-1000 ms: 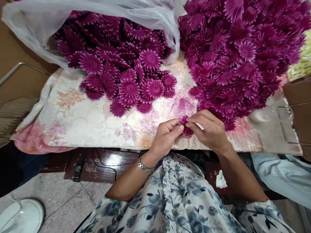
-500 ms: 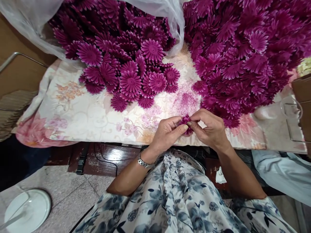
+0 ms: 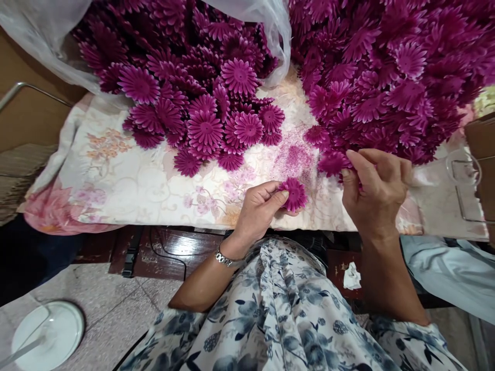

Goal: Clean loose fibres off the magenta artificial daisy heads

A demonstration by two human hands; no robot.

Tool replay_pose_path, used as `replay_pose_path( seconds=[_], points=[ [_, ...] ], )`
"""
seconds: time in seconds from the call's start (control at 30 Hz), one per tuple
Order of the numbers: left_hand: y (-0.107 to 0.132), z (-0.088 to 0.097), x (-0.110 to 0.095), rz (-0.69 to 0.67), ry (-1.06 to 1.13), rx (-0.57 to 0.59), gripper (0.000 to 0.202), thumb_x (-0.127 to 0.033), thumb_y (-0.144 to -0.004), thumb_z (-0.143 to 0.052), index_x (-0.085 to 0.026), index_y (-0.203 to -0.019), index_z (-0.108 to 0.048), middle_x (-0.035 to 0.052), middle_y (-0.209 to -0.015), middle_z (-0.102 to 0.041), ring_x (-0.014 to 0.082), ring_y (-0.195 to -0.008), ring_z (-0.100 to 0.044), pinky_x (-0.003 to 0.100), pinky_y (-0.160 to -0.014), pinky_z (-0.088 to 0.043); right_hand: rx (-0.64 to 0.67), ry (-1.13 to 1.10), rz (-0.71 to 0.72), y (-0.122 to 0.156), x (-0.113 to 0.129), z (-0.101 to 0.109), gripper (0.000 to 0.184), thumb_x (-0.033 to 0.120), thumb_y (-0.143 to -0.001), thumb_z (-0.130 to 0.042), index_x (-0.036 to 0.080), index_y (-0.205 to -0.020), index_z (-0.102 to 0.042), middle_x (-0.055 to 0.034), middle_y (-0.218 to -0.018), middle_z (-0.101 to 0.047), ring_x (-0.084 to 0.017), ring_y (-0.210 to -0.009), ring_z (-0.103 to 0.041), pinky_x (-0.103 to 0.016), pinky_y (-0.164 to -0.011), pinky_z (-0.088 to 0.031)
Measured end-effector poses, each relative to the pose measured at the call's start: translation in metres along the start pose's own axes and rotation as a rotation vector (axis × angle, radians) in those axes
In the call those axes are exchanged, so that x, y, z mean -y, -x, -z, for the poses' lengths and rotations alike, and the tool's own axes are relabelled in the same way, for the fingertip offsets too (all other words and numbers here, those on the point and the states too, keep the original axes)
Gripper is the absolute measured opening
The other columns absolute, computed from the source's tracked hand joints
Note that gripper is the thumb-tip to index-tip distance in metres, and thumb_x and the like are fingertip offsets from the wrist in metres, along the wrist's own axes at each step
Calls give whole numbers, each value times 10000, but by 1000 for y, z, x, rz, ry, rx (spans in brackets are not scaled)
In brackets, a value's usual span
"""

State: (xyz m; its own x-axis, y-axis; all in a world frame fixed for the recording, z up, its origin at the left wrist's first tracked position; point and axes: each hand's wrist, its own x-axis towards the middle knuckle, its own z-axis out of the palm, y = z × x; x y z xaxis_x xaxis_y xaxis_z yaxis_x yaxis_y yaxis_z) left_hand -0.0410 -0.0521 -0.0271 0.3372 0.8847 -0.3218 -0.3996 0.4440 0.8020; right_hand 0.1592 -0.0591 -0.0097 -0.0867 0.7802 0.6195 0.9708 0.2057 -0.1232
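On the near side of the powder patch, the person's left hand pinches a purple flower by its left side, thumb pressed on the petals and fingers beneath. Right of the patch, the right hand has thumb and forefinger tips slightly apart beside another flower at the edge of a heap; whether this grip closes on a petal, one cannot tell. Half a second ago both hands met at the held flower; now the right hand is away at the heap and the flower's face shows. It is round and flattish, with narrow petals fringing a smooth centre. Beyond the patch, leftward, similar flowers spill from a translucent plastic bag onto the cloth-covered worktop.
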Motion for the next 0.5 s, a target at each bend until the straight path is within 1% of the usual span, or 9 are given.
replay_pose_path(
  seconds=[0.03, 0.1, 0.17, 0.23, 0.27, 0.37, 0.5],
  points=[
    [0, -1, 0, 6, 4, -1, 268, -376, -663, -735, -124, -676, -643, -18, -568, -586, 85, -513, -560, 240, -519, -560, 1, -29, 29, 1, 3, 2, 297, 261, -822, -594, 218, -1115, -619, -98, -1042, -647, -236, -956, -581, -405, -845, -416],
    [0, -2, 2, 26, 8, 12, 265, -373, -672, -728, -127, -678, -631, -18, -591, -582, 87, -547, -566, 242, -545, -565, 60, -196, 106, 2, 15, 3, 277, 260, -801, -629, 208, -1072, -614, -84, -970, -652, -213, -902, -585, -368, -789, -446],
    [0, -4, 4, 35, 7, 34, 253, -365, -689, -716, -129, -687, -627, -16, -619, -584, 86, -574, -569, 248, -586, -573, 154, -379, 175, 4, 29, 1, 177, 245, -805, -624, 206, -976, -602, -54, -847, -650, -182, -799, -583, -330, -709, -462],
    [1, -4, 6, 40, 3, 68, 238, -357, -705, -705, -131, -709, -632, -13, -645, -589, 87, -590, -574, 260, -626, -579, 188, -484, 192, 5, 38, -5, 62, 208, -824, -589, 209, -883, -573, -25, -747, -631, -161, -713, -569, -316, -665, -456],
    [2, -4, 7, 42, -2, 88, 232, -353, -710, -702, -130, -721, -637, -11, -654, -590, 90, -601, -580, 267, -642, -582, 181, -509, 183, 6, 40, -7, 34, 183, -830, -572, 209, -848, -559, -15, -709, -618, -154, -682, -562, -312, -652, -449],
    [2, -3, 10, 33, -24, 137, 223, -347, -726, -691, -131, -747, -641, -11, -666, -575, 94, -627, -582, 277, -666, -583, 163, -516, 164, 8, 42, -12, 93, 115, -825, -546, 204, -796, -534, -8, -665, -602, -145, -644, -549, -304, -635, -434],
    [3, -1, 14, 1, -50, 95, 270, -385, -746, -666, -133, -668, -608, -23, -619, -522, 79, -583, -525, 265, -640, -572, 156, -425, 158, 11, 45, -14, 94, 115, -828, -544, 200, -795, -522, -16, -667, -594, -148, -633, -525, -298, -623, -428]
  ],
)
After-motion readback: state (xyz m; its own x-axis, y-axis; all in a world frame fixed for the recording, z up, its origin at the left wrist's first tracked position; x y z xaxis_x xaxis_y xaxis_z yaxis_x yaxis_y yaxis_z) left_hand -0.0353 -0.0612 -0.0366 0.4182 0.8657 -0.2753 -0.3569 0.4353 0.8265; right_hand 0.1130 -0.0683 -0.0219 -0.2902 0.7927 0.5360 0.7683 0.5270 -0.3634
